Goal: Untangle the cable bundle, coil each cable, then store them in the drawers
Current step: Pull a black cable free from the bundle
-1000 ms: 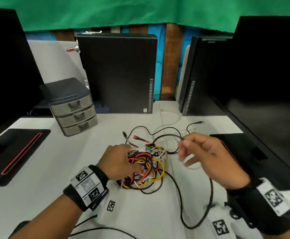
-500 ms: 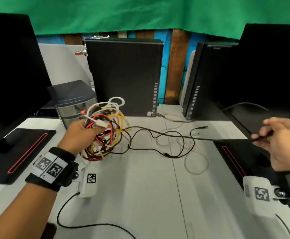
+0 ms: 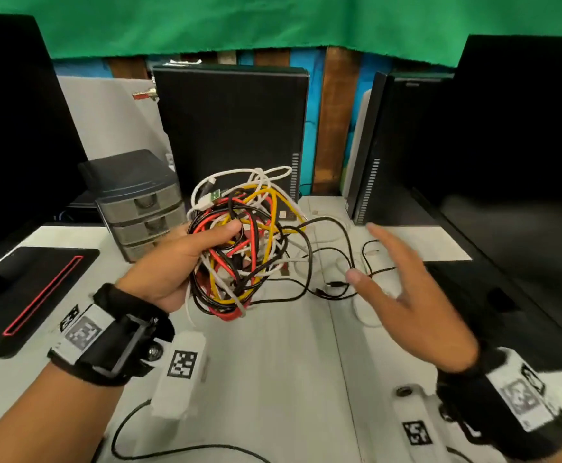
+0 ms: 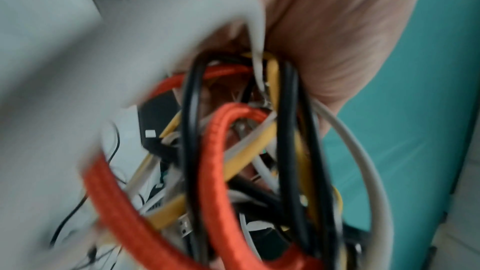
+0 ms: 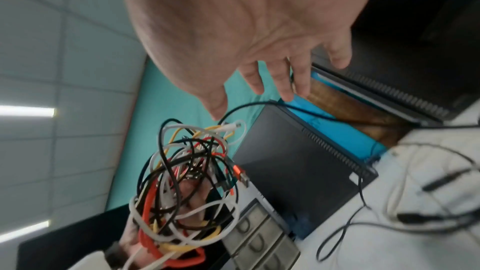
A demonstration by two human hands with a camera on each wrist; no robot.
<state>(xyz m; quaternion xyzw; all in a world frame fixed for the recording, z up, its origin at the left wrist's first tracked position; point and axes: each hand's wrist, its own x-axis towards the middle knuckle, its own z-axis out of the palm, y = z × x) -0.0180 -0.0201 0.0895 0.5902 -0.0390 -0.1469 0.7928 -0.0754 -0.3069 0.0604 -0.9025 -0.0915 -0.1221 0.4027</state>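
My left hand point(image 3: 186, 262) grips the cable bundle point(image 3: 246, 242), a tangle of red, yellow, black and white cables, and holds it up above the white table point(image 3: 272, 379). Up close, the left wrist view fills with the cable bundle point(image 4: 233, 161) under my palm. My right hand point(image 3: 403, 295) hovers to the right of it with fingers spread, holding nothing. A thin black cable point(image 3: 336, 289) and a white cable point(image 3: 366, 315) lie loose on the table below that hand. The grey drawer unit point(image 3: 139, 208) with three shut drawers stands at the back left. In the right wrist view the cable bundle point(image 5: 187, 188) sits below my right hand point(image 5: 259, 69).
Two black computer towers point(image 3: 232, 142) point(image 3: 399, 148) stand at the back of the table. Black monitor bases point(image 3: 22, 295) point(image 3: 506, 295) flank the work area left and right. A green cloth point(image 3: 272, 21) hangs above. A thin black cable point(image 3: 172, 442) loops near the front edge.
My left hand lifted the bundle off the table and brought it toward the middle. My right hand let go of the thin black cable, which dropped, and came back toward the bundle with fingers spread.
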